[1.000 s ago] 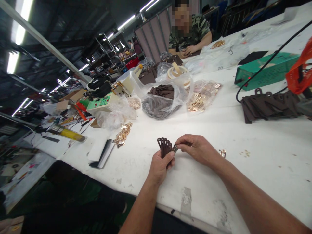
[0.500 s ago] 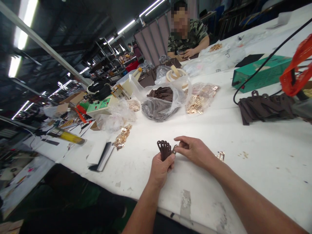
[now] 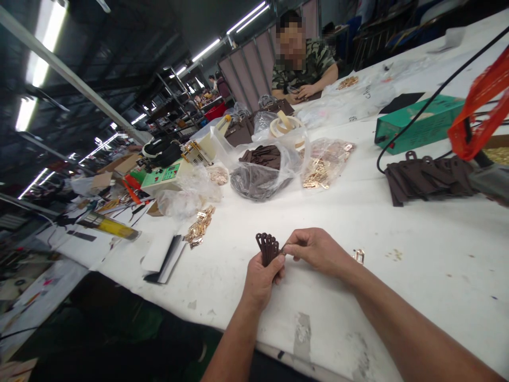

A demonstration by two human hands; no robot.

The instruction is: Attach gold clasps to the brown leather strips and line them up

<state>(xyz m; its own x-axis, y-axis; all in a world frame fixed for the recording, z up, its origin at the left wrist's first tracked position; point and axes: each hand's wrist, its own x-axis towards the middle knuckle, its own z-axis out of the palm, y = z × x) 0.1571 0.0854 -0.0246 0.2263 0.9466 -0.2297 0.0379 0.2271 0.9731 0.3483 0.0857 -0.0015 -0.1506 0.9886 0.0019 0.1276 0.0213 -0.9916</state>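
Here the left hand (image 3: pixel 260 278) has its grip pressed together around the lower ends of a small fan of brown leather tabs (image 3: pixel 268 248), thumb laid across them, while the right hand (image 3: pixel 318 249) pinches a small metal piece, mostly hidden by the fingertips, against the right edge of the fan. The tabs stand nearly upright just above the counter (image 3: pixel 417 254), their long axis running from the palm up and away, rounded slotted ends pointing to the far side and splayed slightly left. Around both hands the white surface is bare and scuffed, with open room to the right and near side; the near edge of the counter runs just below the left wrist. A gold clasp (image 3: pixel 359 256) lies just right of the right wrist. To the left sit a loose heap of gold clasps (image 3: pixel 199 225) and a folded white card (image 3: pixel 163 254). Farther off are a plastic bag of brown leather pieces (image 3: pixel 260 172), a bag of gold hardware (image 3: pixel 324 162), a row of brown tabs (image 3: pixel 427 178) and a green box (image 3: pixel 417 124) at the right. A person in a camouflage shirt (image 3: pixel 308 66) sits at the far end, under strip lights in a workshop hall.
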